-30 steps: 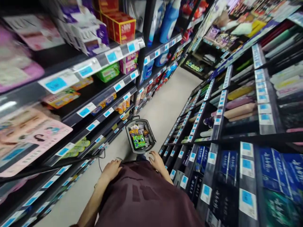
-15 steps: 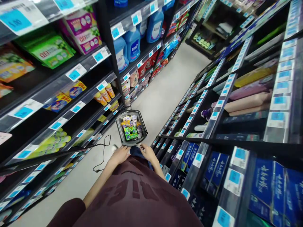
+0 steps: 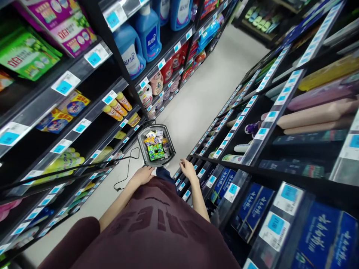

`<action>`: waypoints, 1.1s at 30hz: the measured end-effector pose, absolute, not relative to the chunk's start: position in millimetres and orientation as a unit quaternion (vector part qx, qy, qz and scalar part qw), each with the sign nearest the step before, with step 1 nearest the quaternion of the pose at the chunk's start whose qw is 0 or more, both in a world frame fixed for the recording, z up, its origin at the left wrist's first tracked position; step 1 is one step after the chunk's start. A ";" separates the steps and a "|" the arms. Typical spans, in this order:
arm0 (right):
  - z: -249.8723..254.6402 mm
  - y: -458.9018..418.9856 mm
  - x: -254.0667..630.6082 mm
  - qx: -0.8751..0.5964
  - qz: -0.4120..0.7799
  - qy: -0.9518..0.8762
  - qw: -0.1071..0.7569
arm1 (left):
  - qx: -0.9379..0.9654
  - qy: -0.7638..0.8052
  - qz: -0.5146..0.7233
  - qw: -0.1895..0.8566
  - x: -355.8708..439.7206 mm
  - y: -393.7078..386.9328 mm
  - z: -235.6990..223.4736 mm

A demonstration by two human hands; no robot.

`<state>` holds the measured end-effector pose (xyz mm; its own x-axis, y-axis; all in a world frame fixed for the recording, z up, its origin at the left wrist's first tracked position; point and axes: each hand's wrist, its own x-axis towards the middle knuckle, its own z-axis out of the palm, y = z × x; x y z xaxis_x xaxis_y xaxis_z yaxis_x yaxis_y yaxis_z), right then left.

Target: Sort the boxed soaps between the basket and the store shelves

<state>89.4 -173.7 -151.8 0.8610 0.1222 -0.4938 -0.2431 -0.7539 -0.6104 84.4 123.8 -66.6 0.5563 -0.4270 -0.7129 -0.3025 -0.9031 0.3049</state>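
My left hand hangs low in front of my dark red shirt, fingers loosely stretched toward the floor, holding nothing. My right hand is a little to the right of it, fingers apart and empty, close to the price-tag edge of the lower right shelves. Just beyond both hands a grey shopping basket stands on the aisle floor. It holds several packets, green ones in the middle and yellow and white ones behind. Neither hand touches the basket.
Dark shelving lines both sides of a narrow pale aisle. On the left are blue detergent bottles, yellow bottles and colourful packs. On the right are blue boxes and long pastel packs. A black cable loops from the left shelf.
The view has moved forward along the aisle and tilted down. My right hand has drifted right, away from my left hand and toward the shelf. The basket stays on the floor.
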 end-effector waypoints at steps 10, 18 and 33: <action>-175.3 -107.7 97.1 -0.875 0.305 0.031 0.373 | 0.871 -0.161 -0.443 0.138 107.4 160.3 -89.1; -208.1 -58.5 103.8 -0.861 0.336 0.060 0.376 | 0.871 -0.113 -0.447 0.170 125.4 196.2 -140.5; -222.2 -57.0 109.6 -0.852 0.390 0.203 0.284 | 0.836 -0.012 -0.490 0.247 129.1 226.2 -188.6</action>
<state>109.6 -57.0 -222.2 0.6130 -0.1238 -0.7803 -0.5670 -0.7568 -0.3254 129.1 226.2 -188.6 0.5199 -0.2627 -0.8128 0.2215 -0.8775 0.4253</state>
